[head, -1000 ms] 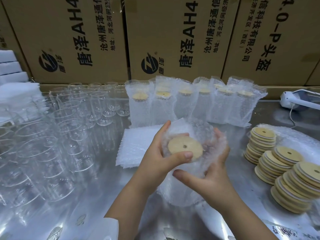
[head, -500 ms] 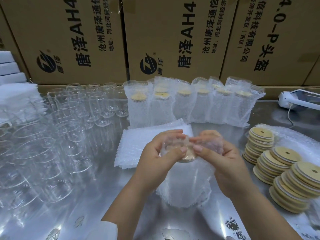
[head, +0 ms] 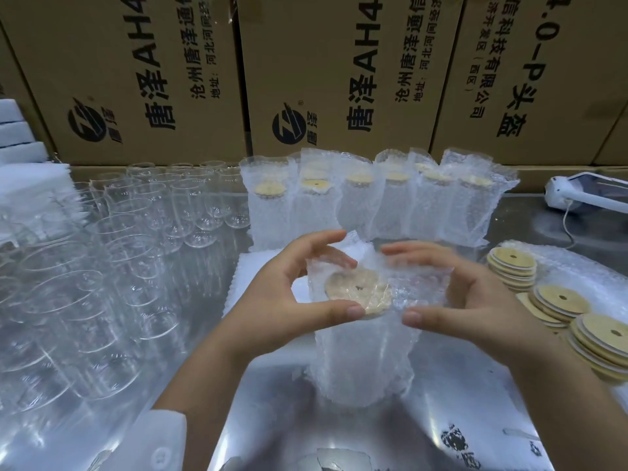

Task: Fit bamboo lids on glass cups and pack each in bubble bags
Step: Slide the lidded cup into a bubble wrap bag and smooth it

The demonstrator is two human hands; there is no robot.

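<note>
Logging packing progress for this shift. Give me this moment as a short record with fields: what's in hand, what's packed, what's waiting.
in hand: bubble bag, upright, with a bamboo lid showing through its top
left hand: holds the bag's top
right hand: holds the bag's top
packed: row of bagged cups at the back
waiting: empty glass cups on the left, lid stacks on the right

I see big brown boxes [head: 339, 62] w/ black writing at the back, white foam blocks [head: 13, 130] far left, a white gadget [head: 560, 193] w/ cord far right.
</note>
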